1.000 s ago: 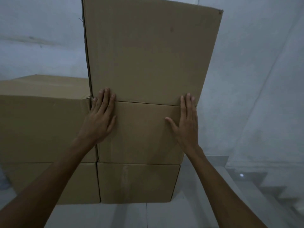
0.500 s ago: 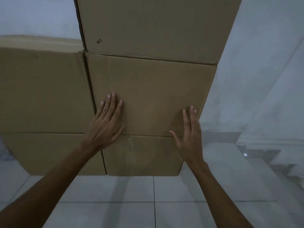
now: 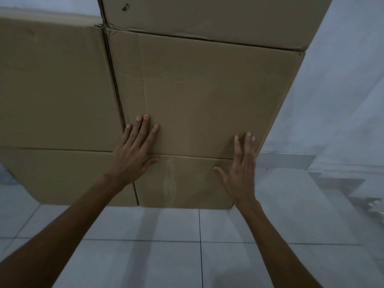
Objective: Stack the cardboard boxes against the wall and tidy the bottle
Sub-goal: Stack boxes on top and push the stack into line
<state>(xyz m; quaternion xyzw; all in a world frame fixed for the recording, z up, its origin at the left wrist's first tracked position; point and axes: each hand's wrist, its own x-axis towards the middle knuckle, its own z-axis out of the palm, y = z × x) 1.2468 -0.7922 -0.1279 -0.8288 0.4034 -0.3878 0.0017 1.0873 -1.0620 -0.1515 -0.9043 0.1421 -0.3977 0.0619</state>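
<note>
Left hand point(image 3: 135, 154), fingers straight, lies flat on the front of the middle box point(image 3: 203, 96), palm across the seam with the bottom box point(image 3: 187, 181). Right hand point(image 3: 241, 173), also flat and spread, presses the same seam at the stack's right edge. Top box point(image 3: 207, 15) sits above. Left stack point(image 3: 54, 84) touches alongside, on the tiled floor point(image 3: 166, 256) against the wall point(image 3: 342, 80).

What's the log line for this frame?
left hand: flat on middle cardboard box | right hand: flat at its lower right edge | bottle: not visible
</note>
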